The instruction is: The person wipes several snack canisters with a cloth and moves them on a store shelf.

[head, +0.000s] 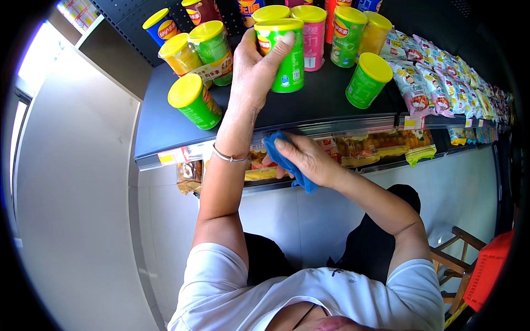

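My left hand [258, 68] grips a tall green Lay's chip canister [293, 62] with a yellow lid, over the dark shelf board [285, 108]. Whether its base touches the board, I cannot tell. In my right hand [310, 157] is a folded blue cloth [287, 161], held just in front of the shelf's front edge. To the left of my left forearm stands a short green canister [198, 105]. Behind it, a yellow canister [180, 53] and a green one [212, 45] are joined by a printed paper band [215, 68]. Another short green canister [366, 85] is on the right.
Pink [313, 41] and green canisters [345, 39] stand farther back. Bagged snacks [426, 78] fill the shelf's right side. Packaged food [372, 147] lies on the lower shelf. A pale panel [74, 173] borders the left. A wooden stool [455, 260] and red crate [490, 269] are at right.
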Action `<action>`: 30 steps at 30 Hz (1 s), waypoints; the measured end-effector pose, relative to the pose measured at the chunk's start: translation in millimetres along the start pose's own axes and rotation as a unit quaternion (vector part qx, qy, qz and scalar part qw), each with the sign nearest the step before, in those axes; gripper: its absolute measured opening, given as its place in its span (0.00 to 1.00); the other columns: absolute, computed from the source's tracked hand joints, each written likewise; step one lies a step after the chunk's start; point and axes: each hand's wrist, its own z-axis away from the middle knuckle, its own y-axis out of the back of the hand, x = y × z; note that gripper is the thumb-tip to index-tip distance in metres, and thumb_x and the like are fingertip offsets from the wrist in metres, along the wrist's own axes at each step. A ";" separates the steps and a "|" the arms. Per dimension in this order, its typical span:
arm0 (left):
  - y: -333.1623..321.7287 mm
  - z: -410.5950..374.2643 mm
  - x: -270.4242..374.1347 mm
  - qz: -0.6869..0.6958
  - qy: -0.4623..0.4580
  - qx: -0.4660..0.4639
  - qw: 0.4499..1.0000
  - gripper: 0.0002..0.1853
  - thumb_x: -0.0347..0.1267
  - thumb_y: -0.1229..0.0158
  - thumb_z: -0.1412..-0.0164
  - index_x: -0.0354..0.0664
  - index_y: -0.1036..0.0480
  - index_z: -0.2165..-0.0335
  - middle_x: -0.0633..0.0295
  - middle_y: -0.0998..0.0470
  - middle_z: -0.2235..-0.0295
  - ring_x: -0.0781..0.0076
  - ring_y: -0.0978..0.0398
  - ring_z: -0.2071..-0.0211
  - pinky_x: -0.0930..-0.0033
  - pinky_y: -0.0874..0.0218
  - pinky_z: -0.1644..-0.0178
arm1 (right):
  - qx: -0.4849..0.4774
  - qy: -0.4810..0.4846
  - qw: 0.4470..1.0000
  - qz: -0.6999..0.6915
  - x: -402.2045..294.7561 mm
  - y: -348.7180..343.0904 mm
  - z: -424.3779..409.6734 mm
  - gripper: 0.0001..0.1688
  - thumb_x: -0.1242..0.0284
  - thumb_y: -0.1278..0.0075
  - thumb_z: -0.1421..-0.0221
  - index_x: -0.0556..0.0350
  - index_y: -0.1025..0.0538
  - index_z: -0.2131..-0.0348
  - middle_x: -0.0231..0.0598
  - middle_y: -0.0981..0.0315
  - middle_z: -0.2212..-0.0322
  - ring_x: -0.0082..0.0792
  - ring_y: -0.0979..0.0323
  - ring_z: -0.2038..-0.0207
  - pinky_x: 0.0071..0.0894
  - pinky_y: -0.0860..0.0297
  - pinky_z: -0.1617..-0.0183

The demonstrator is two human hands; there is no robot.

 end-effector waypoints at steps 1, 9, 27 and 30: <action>2.9 -1.1 -3.1 -0.031 -0.001 -0.011 0.999 0.33 0.42 0.30 0.45 0.31 0.32 0.50 0.56 0.21 0.60 0.75 0.24 0.60 0.71 0.31 0.56 | -0.015 -0.004 1.000 0.025 3.0 -1.5 -0.4 0.32 0.45 0.60 0.33 0.58 0.27 0.59 0.36 0.22 0.68 0.26 0.23 0.73 0.25 0.29 0.69; 11.4 1.7 -9.3 -0.114 0.016 -0.040 0.993 0.39 0.32 0.25 0.52 0.31 0.37 0.45 0.53 0.23 0.55 0.69 0.25 0.55 0.67 0.32 0.51 | -0.001 0.002 0.999 0.040 3.2 0.2 3.1 0.32 0.45 0.60 0.34 0.57 0.28 0.60 0.35 0.23 0.70 0.24 0.25 0.75 0.23 0.30 0.72; 14.2 0.9 -13.2 -0.229 0.041 -0.144 0.962 0.40 0.27 0.25 0.55 0.34 0.38 0.47 0.53 0.25 0.54 0.66 0.27 0.49 0.66 0.34 0.44 | -0.008 0.010 0.997 0.080 -4.3 -2.9 8.4 0.32 0.45 0.61 0.34 0.58 0.28 0.59 0.37 0.22 0.68 0.23 0.24 0.74 0.22 0.29 0.73; 11.8 1.9 -6.4 -0.277 0.035 -0.142 0.950 0.40 0.28 0.25 0.55 0.34 0.38 0.47 0.52 0.24 0.54 0.66 0.26 0.49 0.67 0.34 0.45 | -0.010 0.012 0.996 0.084 -3.1 -2.2 9.3 0.33 0.45 0.61 0.34 0.59 0.28 0.58 0.37 0.22 0.66 0.23 0.24 0.74 0.21 0.29 0.74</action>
